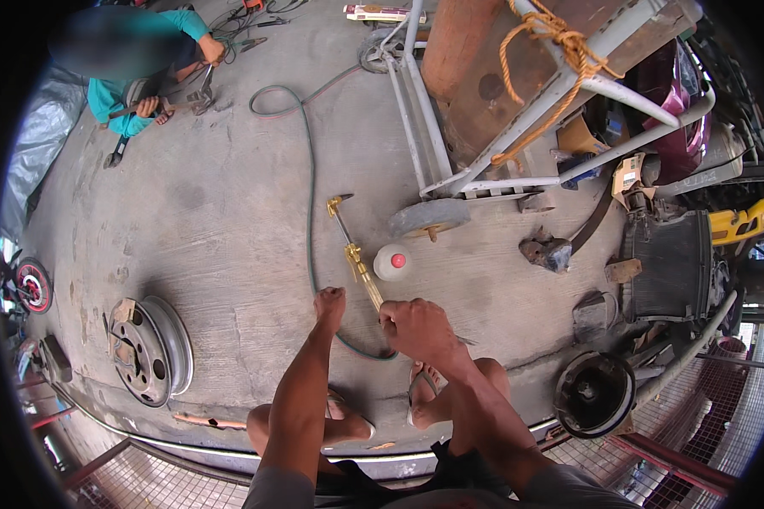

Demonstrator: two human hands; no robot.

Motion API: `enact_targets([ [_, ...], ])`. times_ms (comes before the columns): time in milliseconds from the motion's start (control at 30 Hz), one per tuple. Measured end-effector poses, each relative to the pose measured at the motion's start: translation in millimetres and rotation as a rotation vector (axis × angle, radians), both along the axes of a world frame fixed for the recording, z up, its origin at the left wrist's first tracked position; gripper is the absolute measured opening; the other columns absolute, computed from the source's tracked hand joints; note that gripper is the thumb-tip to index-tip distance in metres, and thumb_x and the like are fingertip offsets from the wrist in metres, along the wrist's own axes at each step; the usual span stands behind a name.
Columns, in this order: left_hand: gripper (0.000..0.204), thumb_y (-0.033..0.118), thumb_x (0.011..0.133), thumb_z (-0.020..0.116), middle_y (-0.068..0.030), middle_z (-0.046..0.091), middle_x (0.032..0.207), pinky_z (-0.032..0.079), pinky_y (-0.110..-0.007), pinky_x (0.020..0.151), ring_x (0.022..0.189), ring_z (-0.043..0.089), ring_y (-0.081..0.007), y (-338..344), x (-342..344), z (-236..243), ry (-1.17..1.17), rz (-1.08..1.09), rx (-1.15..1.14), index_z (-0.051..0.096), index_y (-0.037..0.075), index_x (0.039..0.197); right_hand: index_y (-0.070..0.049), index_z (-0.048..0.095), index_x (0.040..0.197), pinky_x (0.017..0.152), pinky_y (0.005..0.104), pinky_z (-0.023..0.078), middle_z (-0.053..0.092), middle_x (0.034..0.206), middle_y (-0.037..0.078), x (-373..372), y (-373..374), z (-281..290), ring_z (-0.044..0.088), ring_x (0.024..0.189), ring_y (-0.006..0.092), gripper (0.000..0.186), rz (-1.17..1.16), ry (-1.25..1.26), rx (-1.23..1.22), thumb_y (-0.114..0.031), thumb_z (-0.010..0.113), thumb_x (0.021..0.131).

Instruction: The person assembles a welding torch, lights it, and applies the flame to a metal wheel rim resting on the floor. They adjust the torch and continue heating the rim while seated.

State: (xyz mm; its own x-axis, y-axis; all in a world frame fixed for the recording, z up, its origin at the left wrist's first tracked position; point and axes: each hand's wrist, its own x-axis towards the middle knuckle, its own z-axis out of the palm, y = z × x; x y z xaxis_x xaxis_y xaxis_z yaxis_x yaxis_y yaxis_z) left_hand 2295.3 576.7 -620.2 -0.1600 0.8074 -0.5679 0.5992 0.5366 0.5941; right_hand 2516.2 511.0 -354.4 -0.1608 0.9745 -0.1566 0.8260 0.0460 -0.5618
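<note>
- Bare grey concrete floor [229,204], workshop clutter around the edges.
- Brass-yellow cutting torch with a long slim metal body [367,282]: centre of view, ahead of the person; rear end at the right hand. Whether its body rests on the floor or is raised, can't tell.
- Key relation: torch extends forward and slightly left from the right fingers; long axis slants that way, bent head at the far end. Right hand nearer; left hand beside the axis, apart from it.
- Right hand [418,329]: fingers curled, clamped on the torch's rear end, back of hand up; forearm slants in from lower right.
- Left hand [330,307]: fingers together in a loose fist, forearm reaching nearly straight forward; thin green-and-red hose [311,195] passes right at it, can't tell if gripped.
- Translucent white round bottle with a red cap [391,263]: just right of the torch.
- Grey dusty cart wheel [424,219]: beyond the bottle.
- Grey steel wheel rim [178,343]: well left.
- Teal-sleeved co-worker [110,102]: far left.
</note>
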Motion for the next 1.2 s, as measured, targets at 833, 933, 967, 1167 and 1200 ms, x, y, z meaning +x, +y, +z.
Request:
enact_targets([
  [833,0.027,0.024,0.085,0.087,-0.0055,0.076,0.087,0.046,-0.03,0.063,0.075,0.067,-0.0139,53,40,-61,-0.644,0.316,-0.174,0.076,0.008,0.104,-0.009,0.071,0.094,0.079,0.0501,0.056,0.074,0.082,0.018,43,24,-47,0.073,0.081,0.041,0.006,-0.122,0.15,0.125,-0.013,0.067,0.093],
  [933,0.028,0.024,0.086,0.087,-0.0043,0.075,0.085,0.045,-0.029,0.061,0.068,0.062,-0.0134,41,-7,-10,-0.811,0.407,-0.097,0.075,0.007,0.106,-0.009,0.074,0.096,0.077,0.0467,0.056,0.075,0.083,0.017,40,34,-40,0.074,0.079,0.0374,0.009,-0.179,0.255,0.06,-0.016,0.07,0.095],
  [967,0.028,0.023,0.087,0.087,-0.0047,0.075,0.083,0.046,-0.03,0.06,0.064,0.061,-0.0137,34,-22,10,-0.883,0.451,-0.048,0.076,0.006,0.106,-0.008,0.075,0.096,0.076,0.0455,0.056,0.075,0.083,0.016,34,35,-38,0.074,0.079,0.036,0.01,-0.194,0.304,0.037,-0.018,0.071,0.095],
  [1167,0.038,0.033,0.096,0.082,-0.0044,0.073,0.091,0.053,-0.029,0.081,0.088,0.065,-0.0139,13,-35,93,-1.303,0.461,0.146,0.071,0.005,0.119,-0.001,0.079,0.099,0.073,0.0395,0.055,0.075,0.08,0.013,-7,33,-42,0.072,0.075,0.0247,0.047,-0.045,0.419,-0.235,-0.048,0.081,0.092],
  [1200,0.039,0.033,0.097,0.081,-0.0044,0.073,0.091,0.054,-0.029,0.081,0.087,0.065,-0.0141,8,-30,107,-1.341,0.458,0.204,0.07,0.004,0.121,0.001,0.08,0.099,0.072,0.0389,0.055,0.075,0.079,0.012,-19,30,-41,0.072,0.075,0.0232,0.055,0.014,0.434,-0.335,-0.053,0.083,0.09],
])
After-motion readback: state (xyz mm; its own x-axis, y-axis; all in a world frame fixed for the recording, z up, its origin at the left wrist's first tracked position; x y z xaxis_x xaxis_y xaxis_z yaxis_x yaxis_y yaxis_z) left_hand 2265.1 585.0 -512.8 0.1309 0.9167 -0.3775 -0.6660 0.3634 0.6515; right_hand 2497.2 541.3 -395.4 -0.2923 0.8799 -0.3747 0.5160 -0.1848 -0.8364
